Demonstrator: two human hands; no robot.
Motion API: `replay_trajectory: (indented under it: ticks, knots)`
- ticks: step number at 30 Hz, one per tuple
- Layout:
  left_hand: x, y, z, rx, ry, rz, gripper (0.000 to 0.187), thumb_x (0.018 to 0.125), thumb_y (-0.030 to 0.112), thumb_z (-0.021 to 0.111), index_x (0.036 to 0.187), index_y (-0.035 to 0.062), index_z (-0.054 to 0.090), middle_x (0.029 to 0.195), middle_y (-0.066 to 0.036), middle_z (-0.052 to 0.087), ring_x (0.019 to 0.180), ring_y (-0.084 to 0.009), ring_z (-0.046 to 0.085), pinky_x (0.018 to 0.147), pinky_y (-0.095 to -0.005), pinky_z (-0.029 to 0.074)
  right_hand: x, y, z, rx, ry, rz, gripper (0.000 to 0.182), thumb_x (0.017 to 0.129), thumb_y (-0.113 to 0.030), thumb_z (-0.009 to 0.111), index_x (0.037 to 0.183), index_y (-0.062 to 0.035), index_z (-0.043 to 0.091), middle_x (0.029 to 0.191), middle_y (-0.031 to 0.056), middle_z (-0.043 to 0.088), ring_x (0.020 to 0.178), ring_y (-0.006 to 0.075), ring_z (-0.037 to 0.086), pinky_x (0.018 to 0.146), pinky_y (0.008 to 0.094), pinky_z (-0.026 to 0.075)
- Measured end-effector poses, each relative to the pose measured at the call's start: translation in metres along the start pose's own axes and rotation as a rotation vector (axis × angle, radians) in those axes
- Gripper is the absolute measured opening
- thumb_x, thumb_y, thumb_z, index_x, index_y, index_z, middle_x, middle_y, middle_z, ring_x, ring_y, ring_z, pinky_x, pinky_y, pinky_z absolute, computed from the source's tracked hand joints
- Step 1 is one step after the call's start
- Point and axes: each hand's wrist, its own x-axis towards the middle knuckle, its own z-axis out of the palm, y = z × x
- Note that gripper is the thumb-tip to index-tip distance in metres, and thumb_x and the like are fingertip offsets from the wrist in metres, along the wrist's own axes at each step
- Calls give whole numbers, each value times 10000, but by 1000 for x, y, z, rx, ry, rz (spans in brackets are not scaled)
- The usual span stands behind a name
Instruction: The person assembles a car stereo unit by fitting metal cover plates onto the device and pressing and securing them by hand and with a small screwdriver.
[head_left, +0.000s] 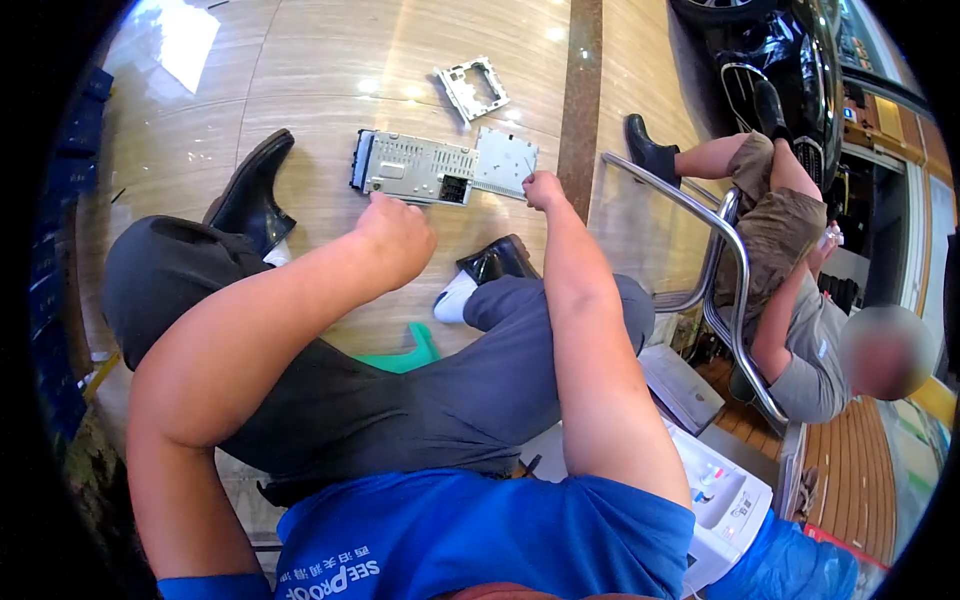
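A metal-cased car stereo (pixel 415 167) lies on the floor, with a dark socket at its near right corner. My left hand (pixel 395 238) is closed at its near edge, thumb on the casing, with the other fingers mostly hidden. Against the stereo's right end is a flat metal plate (pixel 506 158) with small holes. Over the plate's near right corner, my right hand (pixel 543 190) is pinched; a thin sliver shows at the fingertips, too small to name. Farther back lies a pale open metal frame (pixel 472 88), apart from both hands.
My shoes (pixel 255 195) stand on the glossy tiled floor either side of the work. Part of a green stool (pixel 405 352) shows below my legs. To the right are a metal-tube chair (pixel 742 290), a seated person (pixel 800 330), a black car (pixel 775 60) and a white appliance (pixel 725 505).
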Motion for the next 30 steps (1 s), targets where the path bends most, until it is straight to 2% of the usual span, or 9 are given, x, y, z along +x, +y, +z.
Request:
replay_trajectory:
  ticks: [2, 4, 9, 14, 20, 30]
  knots:
    - [1, -3, 1, -7, -1, -16, 273, 902, 190, 577, 1113, 77, 708, 1150, -141, 678, 1075, -309, 658, 874, -499, 484, 24, 7, 16, -23, 90, -99, 163, 894, -139, 622, 964, -15, 701, 766, 105, 702, 638, 213, 693, 555, 343, 553]
    - [0, -6, 7, 61, 146, 3, 171, 879, 185, 577, 996, 104, 673, 967, -100, 660, 912, -258, 657, 785, -433, 486, 40, 11, 31, 30, 99, -93, 164, 885, -144, 629, 948, -13, 705, 768, 111, 708, 645, 212, 696, 574, 348, 556]
    - [4, -3, 11, 54, 152, -38, 179, 868, 201, 596, 1006, 108, 662, 969, -91, 653, 944, -257, 643, 797, -425, 476, 66, 11, 59, 96, 125, -65, 161, 857, -150, 641, 897, -15, 719, 789, 136, 724, 690, 221, 703, 667, 362, 564]
    - [10, -7, 10, -19, 75, -43, 202, 842, 223, 643, 1006, 104, 657, 985, -89, 641, 973, -262, 627, 826, -421, 468, 68, 5, 66, 131, 217, -28, 179, 842, -177, 661, 908, -27, 733, 865, 163, 733, 838, 298, 710, 787, 393, 551]
    - [18, -10, 2, -57, 48, -43, 261, 821, 240, 688, 1028, 86, 646, 1012, -108, 631, 981, -278, 623, 841, -434, 478, 78, -3, 72, 238, 289, 45, 209, 849, -194, 669, 963, -30, 731, 963, 199, 719, 939, 343, 688, 837, 420, 532]
    - [22, -11, 5, -43, 77, -36, 263, 827, 247, 687, 1026, 81, 639, 966, -98, 614, 962, -279, 613, 839, -444, 478, 74, -18, 74, 216, 273, 62, 186, 862, -170, 622, 952, -32, 708, 986, 219, 704, 971, 373, 674, 858, 456, 524]
